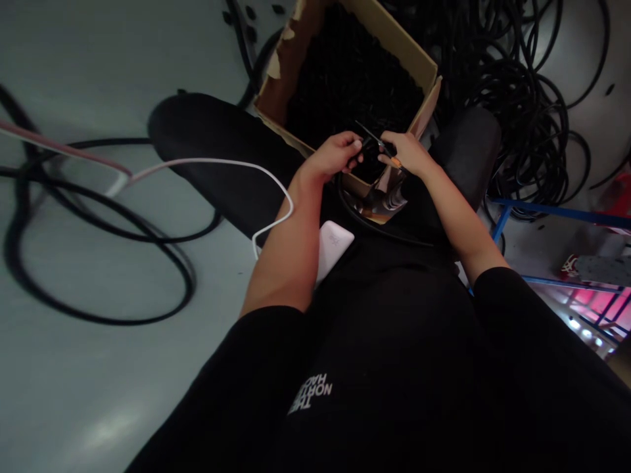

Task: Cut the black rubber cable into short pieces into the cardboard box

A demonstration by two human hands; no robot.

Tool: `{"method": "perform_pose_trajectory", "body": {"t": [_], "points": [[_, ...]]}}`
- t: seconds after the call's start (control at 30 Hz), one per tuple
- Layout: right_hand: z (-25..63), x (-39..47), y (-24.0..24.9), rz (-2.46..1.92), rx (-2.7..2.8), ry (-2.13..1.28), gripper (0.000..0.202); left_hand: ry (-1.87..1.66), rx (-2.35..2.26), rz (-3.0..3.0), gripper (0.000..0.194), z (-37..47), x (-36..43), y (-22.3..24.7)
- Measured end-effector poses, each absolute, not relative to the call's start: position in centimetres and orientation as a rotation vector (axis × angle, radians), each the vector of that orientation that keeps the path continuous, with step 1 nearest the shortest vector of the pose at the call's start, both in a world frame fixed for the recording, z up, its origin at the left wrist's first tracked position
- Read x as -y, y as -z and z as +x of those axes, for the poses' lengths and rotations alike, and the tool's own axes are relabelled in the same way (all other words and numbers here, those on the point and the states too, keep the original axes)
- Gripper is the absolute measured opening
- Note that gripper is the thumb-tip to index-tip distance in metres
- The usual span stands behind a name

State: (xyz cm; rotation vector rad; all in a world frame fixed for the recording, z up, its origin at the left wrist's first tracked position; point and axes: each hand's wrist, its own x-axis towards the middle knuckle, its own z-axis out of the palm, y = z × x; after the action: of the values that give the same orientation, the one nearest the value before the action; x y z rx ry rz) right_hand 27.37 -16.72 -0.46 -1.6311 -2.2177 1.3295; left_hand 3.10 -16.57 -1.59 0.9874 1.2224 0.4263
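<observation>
My left hand (342, 154) is closed in a pinch on a black rubber hose (352, 213), which hangs below the fingers and curves off to the right across my lap. My right hand (404, 152) is wrapped round scissors with an orange part on the handle (396, 161). A thin blade (367, 132) points up and left, close to the hose end at my left fingers. Both hands are over the near edge of an open cardboard box (409, 49) between my knees. Inside lies a heap of short black pieces (355, 72), too dark to make out singly.
Coils of black hose (517, 112) lie on the floor at the right, and loops (113, 322) spread at the left. A white power bank (336, 238) with a white cable (221, 160) rests on my lap. Blue metal bars (562, 211) stand at the right.
</observation>
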Motion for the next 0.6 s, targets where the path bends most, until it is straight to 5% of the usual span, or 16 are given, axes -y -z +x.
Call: {"method": "perform_pose_trajectory", "body": {"t": [0.27,0.6], "points": [[27.7,17.1,3.8,-1.583,2.173,-1.489,0.053,-0.554,-1.258,0.893,0.01,3.2,16.4,2.8],[26.3,16.7,3.6,-1.523,2.172,-1.452,0.044,-0.584,-1.214,0.925,0.044,3.9,16.7,-0.3]]}}
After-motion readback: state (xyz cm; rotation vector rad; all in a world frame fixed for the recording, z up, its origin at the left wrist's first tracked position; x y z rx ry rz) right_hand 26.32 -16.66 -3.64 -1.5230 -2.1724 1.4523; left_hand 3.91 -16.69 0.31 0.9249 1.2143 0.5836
